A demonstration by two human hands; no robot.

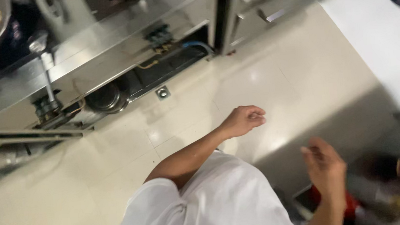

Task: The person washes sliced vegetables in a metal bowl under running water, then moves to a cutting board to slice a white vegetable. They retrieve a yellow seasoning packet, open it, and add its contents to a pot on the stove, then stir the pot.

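Head view shows a person in a white shirt (218,207) over the pale tiled floor (303,84), beside a steel machine (122,47). The left hand (243,120) hangs loosely curled, holding nothing, arm bent; the right hand (325,166), fingers half spread and empty, hovers just above a blurred red object (350,205), seemingly reaching.

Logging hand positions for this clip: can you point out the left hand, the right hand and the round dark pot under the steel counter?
left hand (243,120), head view, on the back of the curled hand.
right hand (325,166), head view, on the blurred back of the hand.
round dark pot (107,97), head view, on its lid.
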